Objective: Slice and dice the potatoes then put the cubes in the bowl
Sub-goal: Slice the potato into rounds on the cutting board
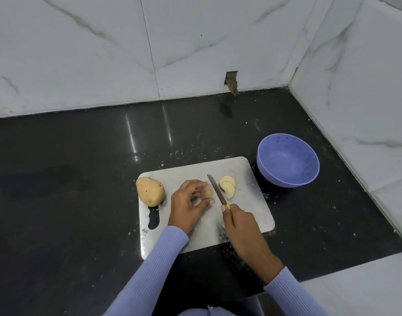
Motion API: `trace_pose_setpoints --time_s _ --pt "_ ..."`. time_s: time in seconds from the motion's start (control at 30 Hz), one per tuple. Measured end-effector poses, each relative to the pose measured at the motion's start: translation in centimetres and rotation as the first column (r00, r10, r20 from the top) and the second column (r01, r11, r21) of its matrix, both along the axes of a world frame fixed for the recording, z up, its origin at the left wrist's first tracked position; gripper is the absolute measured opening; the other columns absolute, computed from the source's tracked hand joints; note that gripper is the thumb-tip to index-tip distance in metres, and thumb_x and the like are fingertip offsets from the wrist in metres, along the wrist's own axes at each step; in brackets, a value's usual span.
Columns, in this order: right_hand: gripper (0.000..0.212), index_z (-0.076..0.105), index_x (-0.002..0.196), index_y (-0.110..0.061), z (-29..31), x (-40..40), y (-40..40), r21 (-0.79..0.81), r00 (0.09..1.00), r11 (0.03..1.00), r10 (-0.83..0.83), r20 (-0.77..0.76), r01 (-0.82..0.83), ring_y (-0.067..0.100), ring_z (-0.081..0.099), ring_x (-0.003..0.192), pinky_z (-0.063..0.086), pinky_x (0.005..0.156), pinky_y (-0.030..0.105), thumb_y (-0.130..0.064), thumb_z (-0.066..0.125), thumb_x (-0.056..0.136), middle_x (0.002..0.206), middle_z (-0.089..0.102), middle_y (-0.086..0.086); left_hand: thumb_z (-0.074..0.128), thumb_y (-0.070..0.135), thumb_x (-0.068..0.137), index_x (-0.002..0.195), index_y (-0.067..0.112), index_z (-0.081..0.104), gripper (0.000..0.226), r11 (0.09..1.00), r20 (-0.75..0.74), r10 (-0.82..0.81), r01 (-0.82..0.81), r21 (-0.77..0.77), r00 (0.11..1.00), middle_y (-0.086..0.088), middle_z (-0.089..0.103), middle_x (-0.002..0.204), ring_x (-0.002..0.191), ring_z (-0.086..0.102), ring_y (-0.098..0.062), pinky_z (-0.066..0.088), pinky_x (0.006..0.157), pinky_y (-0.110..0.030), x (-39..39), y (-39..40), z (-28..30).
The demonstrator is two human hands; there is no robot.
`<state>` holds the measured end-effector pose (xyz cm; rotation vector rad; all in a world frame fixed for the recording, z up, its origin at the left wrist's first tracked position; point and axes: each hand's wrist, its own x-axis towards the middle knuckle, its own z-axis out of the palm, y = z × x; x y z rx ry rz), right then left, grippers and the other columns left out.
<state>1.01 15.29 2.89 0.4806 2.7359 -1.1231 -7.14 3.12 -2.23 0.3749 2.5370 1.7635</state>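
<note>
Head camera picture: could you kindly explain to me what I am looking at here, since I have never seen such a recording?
There is no machine: a person wears one wide-angle camera on the head, looking down at their own two hands. The left hand holds a partly cut potato on a steel cutting board. The right hand grips a knife, its blade just beside the cut face. Some cut slices lie overlapping beyond the blade, and a whole potato sits at the board's left edge. A purple bowl, with no potato in it yet, stands on the dark counter to the right of the board.
</note>
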Motion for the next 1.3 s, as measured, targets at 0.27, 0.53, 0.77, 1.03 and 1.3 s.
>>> trace_pose_setpoints --time_s 0.27,0.53,0.77,1.03,1.3 --pt "0.031 0.046 0.086 -0.016 -0.6 0.0 -0.7 0.037 0.999 0.999 0.036 -0.003 -0.035 0.009 0.048 0.061 0.034 0.051 0.018 -0.036 0.03 0.103 0.069 0.051 -0.002 0.082 -0.002 0.066 0.1 0.012 0.07 0.039 0.994 0.022 0.049 -0.051 0.099 0.999 0.004 0.065 0.101 0.091 0.062 -0.001 0.05 0.082 -0.015 0.2 0.0 -0.3" --pt "0.028 0.042 0.092 -0.018 -1.0 -0.8 -1.1 0.185 0.998 0.981 0.06 0.037 -0.066 0.006 0.044 0.06 0.03 0.049 0.017 -0.037 0.024 0.103 0.07 0.046 -0.006 0.084 -0.001 0.062 0.096 0.018 0.071 0.041 0.982 0.094 0.076 -0.091 0.168 0.993 0.003 0.065 0.1 0.088 0.064 -0.003 0.051 0.079 -0.014 0.1 0.1 -0.2" --pt "0.03 0.043 0.094 -0.017 -0.7 -1.2 -0.9 0.21 0.992 0.971 0.098 0.073 -0.111 0.007 0.044 0.062 0.028 0.049 0.018 -0.039 0.024 0.103 0.077 0.051 -0.002 0.085 -0.002 0.061 0.091 0.015 0.072 0.037 0.971 0.156 0.08 -0.112 0.21 0.985 0.001 0.066 0.099 0.086 0.065 -0.006 0.052 0.076 -0.016 -0.1 -0.1 0.1" --pt "0.029 0.041 0.093 -0.018 -0.3 -1.6 -1.0 0.22 0.989 0.968 0.101 0.105 -0.122 0.006 0.043 0.062 0.027 0.048 0.018 -0.038 0.024 0.103 0.075 0.048 -0.003 0.085 -0.004 0.058 0.086 0.017 0.072 0.037 0.966 0.212 0.076 -0.125 0.228 0.974 0.004 0.066 0.097 0.083 0.066 -0.007 0.053 0.074 -0.016 -0.1 -0.1 0.4" --pt "0.029 0.043 0.096 -0.017 -0.6 -1.9 -1.1 0.228 0.988 0.965 0.111 0.104 -0.132 0.008 0.045 0.065 0.028 0.049 0.016 -0.038 0.024 0.103 0.078 0.049 -0.002 0.08 -0.008 0.064 0.094 0.013 0.072 0.038 0.97 0.208 0.006 -0.056 0.237 0.978 0.0 0.066 0.1 0.082 0.067 -0.007 0.052 0.076 -0.017 -0.4 -0.9 0.3"
